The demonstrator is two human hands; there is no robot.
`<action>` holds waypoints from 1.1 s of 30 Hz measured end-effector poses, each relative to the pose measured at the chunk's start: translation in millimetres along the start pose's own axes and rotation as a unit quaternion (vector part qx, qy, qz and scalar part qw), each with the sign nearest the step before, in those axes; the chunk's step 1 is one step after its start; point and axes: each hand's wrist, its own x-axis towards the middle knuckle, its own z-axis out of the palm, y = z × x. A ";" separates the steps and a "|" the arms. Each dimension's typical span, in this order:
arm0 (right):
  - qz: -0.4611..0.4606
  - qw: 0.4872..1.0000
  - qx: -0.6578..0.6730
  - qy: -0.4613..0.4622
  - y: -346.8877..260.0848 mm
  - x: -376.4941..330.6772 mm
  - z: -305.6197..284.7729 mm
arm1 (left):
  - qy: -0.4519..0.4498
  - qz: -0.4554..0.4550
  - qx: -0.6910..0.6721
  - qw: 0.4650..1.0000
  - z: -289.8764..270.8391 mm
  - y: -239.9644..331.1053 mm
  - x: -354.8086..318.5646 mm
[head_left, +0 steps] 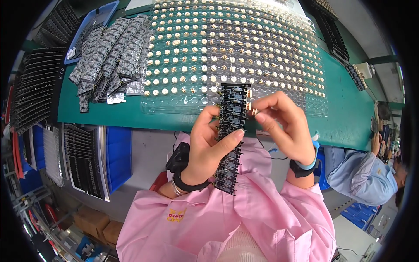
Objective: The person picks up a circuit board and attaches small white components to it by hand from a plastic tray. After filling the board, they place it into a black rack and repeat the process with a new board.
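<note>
Left hand: the left hand (207,150) is clamped on a black circuit-board strip (233,109), thumb across its face, fingers at its left edge.
Strip: held lengthwise above the near table edge and the person's lap; white discs (249,93) sit along its far right edge.
Right hand: the right hand (288,126) has thumb and forefinger together on a small round part (255,112), just beside the strip's right edge; whether they touch, I cannot tell.
Clear tray: the tray (174,108) lies beyond the hands, bearing rows of similar discs.
Board pile: black boards (109,52) heaped left of the tray, pale markings too small to read.
Shirt lettering: yellow embroidery (176,215) on the pink shirt (152,231).
Table lettering: dark capitals (61,72) at the left edge of the green table (126,120).
</note>
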 end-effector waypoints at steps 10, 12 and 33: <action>0.026 0.940 0.339 0.038 3.9 -5.0 12.2 | 0.003 0.011 0.010 1.000 3.2 -0.3 0.3; 0.032 0.941 0.335 0.032 4.5 -6.0 9.9 | 0.000 0.011 0.011 1.000 2.7 -0.5 -0.1; 0.001 0.942 0.332 0.051 9.2 -6.9 19.0 | -0.009 0.042 0.039 0.998 5.9 -3.8 0.2</action>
